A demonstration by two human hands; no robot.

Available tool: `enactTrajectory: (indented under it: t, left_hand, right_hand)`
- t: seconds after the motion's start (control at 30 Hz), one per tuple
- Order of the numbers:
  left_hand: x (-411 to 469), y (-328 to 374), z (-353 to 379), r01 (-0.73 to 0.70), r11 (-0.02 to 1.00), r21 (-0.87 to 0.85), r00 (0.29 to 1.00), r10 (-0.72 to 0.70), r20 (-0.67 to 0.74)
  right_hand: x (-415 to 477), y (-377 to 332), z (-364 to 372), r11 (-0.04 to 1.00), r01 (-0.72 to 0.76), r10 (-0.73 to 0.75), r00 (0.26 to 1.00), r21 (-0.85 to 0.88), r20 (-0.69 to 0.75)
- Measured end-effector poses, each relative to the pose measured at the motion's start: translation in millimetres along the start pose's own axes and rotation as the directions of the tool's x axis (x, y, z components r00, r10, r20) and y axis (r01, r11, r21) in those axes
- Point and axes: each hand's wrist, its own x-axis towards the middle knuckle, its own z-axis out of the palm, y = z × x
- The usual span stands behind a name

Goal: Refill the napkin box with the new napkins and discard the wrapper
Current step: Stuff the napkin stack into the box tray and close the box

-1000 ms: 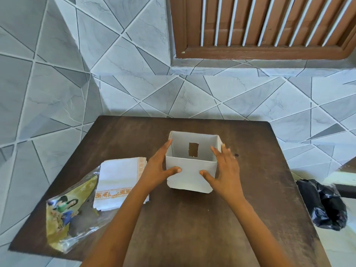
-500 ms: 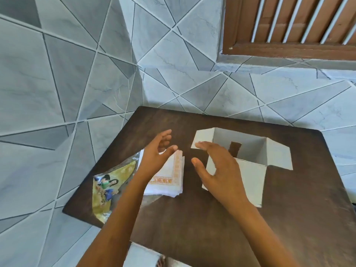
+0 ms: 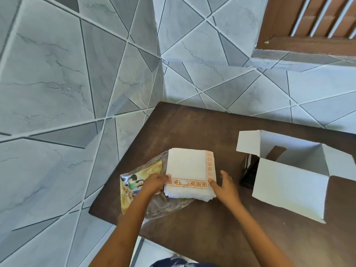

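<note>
A stack of white napkins (image 3: 187, 166) with an orange patterned border lies on the left part of the dark wooden table (image 3: 212, 228). My left hand (image 3: 154, 183) grips the stack's near left corner, and my right hand (image 3: 225, 186) holds its near right corner. Under and left of the stack lies the clear plastic wrapper (image 3: 134, 186) with a printed picture. The white napkin box (image 3: 289, 186) stands open to the right, flaps spread, with a slot in its far wall.
Grey tiled walls meet in a corner behind the table. A brown wooden shutter (image 3: 312, 20) is at the upper right. The table's left edge runs just beside the wrapper. A small dark object (image 3: 249, 170) sits against the box's left side.
Both hands left the box, moved left and closed on the near corners of the napkin stack. The view swung left and down.
</note>
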Motion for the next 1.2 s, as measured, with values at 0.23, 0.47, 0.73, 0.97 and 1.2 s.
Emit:
enactTrajectory:
  t: [0.23,0.47,0.73,0.97,1.2]
  left_hand:
    - [16,5,7,0.097,0.978,-0.183,0.991,-0.078,0.110]
    - [21,4,6,0.163,0.943,-0.292,0.979,-0.117,0.170]
    - [19,15,-3,0.248,0.825,-0.508,0.943,-0.084,0.322]
    - [1,50,-26,0.039,0.878,-0.477,0.989,0.033,0.142]
    - [-13,88,-47,-0.129,0.890,-0.438,0.985,0.164,0.043]
  right_hand:
    - [16,6,20,0.915,-0.205,0.192,0.979,0.348,0.072]
    - [21,-6,16,0.829,-0.252,0.219,0.968,0.500,0.125]
    - [16,-26,10,0.744,-0.222,0.190,0.975,0.631,0.119]
    - [0,-41,-6,0.704,-0.174,0.112,0.985,0.688,0.134]
    - [-13,-51,-3,0.649,0.587,-0.681,0.732,-0.484,-0.026]
